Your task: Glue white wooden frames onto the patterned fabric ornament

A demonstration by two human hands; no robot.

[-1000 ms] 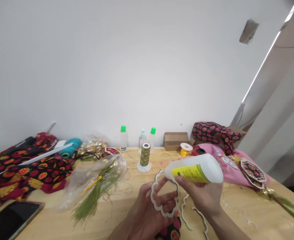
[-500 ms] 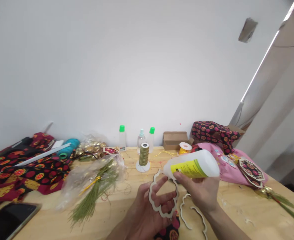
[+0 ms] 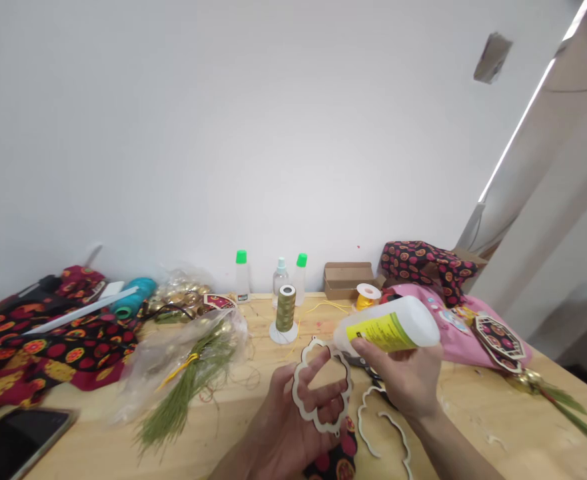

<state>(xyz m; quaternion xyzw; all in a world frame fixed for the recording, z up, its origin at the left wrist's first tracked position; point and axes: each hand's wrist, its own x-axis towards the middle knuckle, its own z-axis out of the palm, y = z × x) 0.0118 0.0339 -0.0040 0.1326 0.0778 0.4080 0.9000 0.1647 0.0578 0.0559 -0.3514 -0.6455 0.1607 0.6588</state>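
My left hand (image 3: 293, 417) is palm up with a pale scalloped wooden frame (image 3: 300, 403) resting on its spread fingers. My right hand (image 3: 406, 380) grips a white glue bottle (image 3: 390, 328) with a yellow-green label, tipped on its side. The bottle's nozzle points left, at the frame's upper right edge. A second scalloped frame (image 3: 386, 433) lies flat on the wooden table (image 3: 233, 420) below my right hand. A piece of patterned fabric (image 3: 336, 460) peeks out under my left hand.
Behind stand a gold thread spool (image 3: 286, 310), green-capped bottles (image 3: 242, 275), a cardboard box (image 3: 346, 280) and a yellow ribbon spool (image 3: 367, 295). A plastic bag of green tassels (image 3: 188, 370), patterned cloth (image 3: 48, 347) and a phone (image 3: 18, 443) lie left. Pink fabric (image 3: 460, 333) with an octagonal ornament (image 3: 500, 337) lies right.
The bottle's nozzle has shifted along the frame's top edge towards its upper right. Both hands and the whole view have drifted slightly to the left.
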